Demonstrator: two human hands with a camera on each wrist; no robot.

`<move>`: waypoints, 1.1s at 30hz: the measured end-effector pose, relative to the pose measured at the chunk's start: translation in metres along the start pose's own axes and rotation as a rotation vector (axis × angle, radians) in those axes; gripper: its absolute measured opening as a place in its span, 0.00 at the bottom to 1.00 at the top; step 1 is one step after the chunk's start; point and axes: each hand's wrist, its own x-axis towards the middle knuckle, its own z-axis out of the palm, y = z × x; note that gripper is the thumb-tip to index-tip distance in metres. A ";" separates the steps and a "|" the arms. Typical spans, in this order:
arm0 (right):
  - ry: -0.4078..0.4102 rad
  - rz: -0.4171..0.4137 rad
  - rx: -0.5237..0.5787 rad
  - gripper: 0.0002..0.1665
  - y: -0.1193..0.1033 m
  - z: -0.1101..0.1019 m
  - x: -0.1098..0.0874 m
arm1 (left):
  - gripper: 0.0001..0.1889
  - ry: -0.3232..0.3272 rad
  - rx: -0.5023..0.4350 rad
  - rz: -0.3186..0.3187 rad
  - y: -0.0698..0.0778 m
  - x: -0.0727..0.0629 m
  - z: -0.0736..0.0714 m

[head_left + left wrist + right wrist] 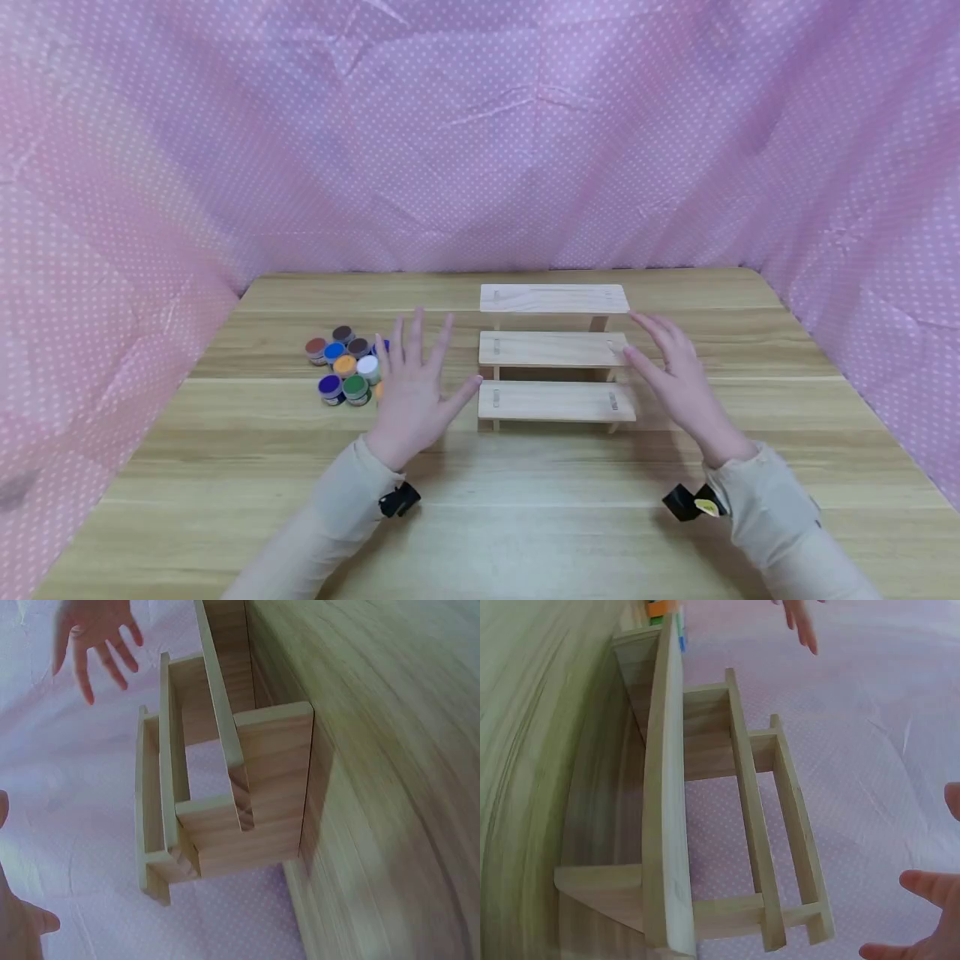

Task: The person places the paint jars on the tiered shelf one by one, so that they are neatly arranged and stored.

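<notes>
A three-tier wooden step shelf (555, 402) stands in the middle of the table. Left of it, my left hand (411, 402) is spread with straight fingers, its thumb tip right at the edge of the lowest tier in the head view. My right hand (688, 396) is on the other side, fingers extended, the tips by the right ends of the upper tiers. Neither hand holds anything. Both wrist views show the shelf's side supports (274, 765) and tier boards (664, 795). Small paint pots (356, 389) with coloured lids sit left of my left hand, which hides some of them.
The wood-grain table (510, 508) extends around the shelf on all sides. A pink polka-dot cloth (510, 150) hangs behind it and along both sides. Black wrist cameras (400, 499) are strapped at both sleeves.
</notes>
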 end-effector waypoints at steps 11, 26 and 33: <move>-0.203 0.295 0.148 0.42 0.023 -0.003 0.008 | 0.39 0.102 -0.074 -0.057 -0.026 -0.007 -0.018; -0.333 0.292 0.437 0.39 0.050 0.004 0.000 | 0.33 0.166 -0.160 -0.178 -0.076 -0.030 -0.049; -0.202 0.289 0.306 0.31 0.050 0.006 0.011 | 0.31 0.106 -0.157 -0.268 -0.098 -0.042 -0.055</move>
